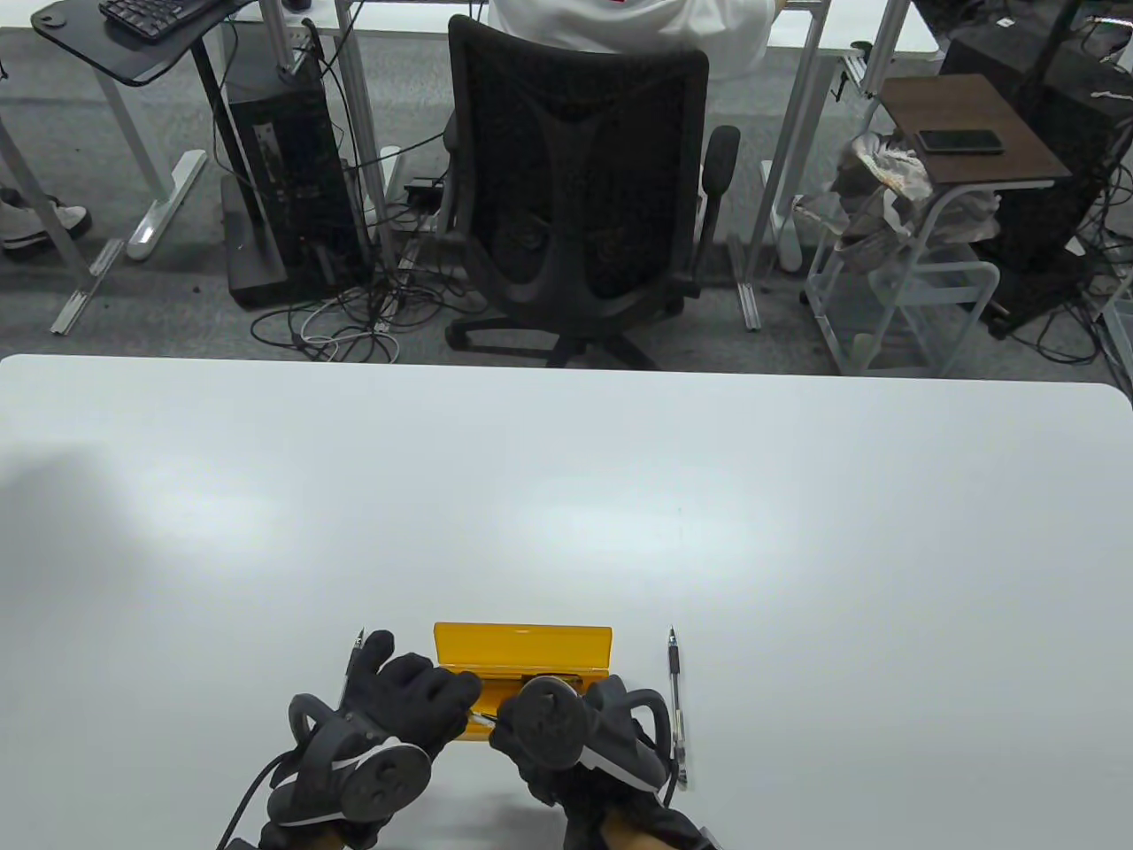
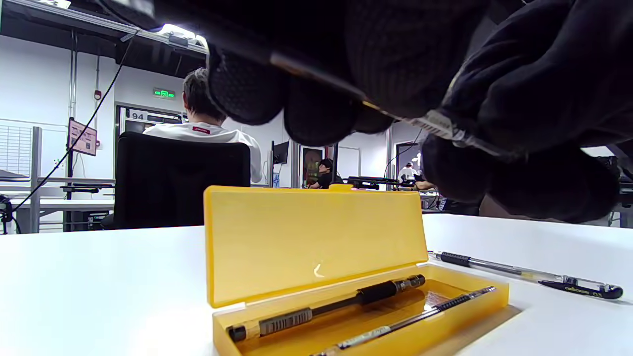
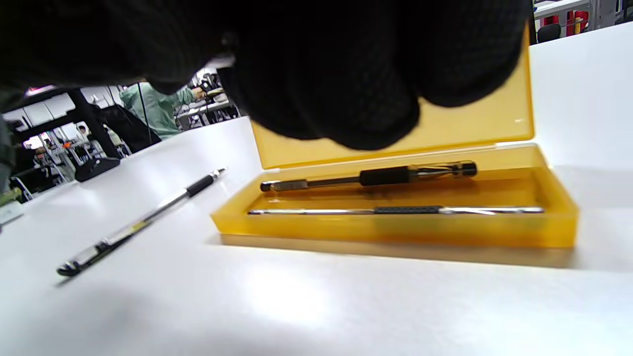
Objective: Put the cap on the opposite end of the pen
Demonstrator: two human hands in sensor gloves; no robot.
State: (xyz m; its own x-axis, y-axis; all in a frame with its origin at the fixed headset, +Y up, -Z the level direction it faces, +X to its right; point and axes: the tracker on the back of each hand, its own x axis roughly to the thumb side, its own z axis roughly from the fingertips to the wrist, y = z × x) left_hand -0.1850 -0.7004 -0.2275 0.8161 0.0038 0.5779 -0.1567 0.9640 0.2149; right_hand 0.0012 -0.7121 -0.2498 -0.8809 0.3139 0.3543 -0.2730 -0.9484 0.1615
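We hold the pen [image 2: 316, 74] between both hands above the yellow case [image 1: 522, 653] near the desk's [image 1: 566, 496] front edge: left hand [image 1: 416, 704] grips the barrel, right hand [image 1: 553, 722] pinches its end. Whether the cap is seated we cannot tell; pressing home probably remains.

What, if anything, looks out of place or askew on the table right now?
Nothing looks damaged or spilled. Two pens lie loose on the table, one right of the open yellow case, another left of it; two more rest inside.
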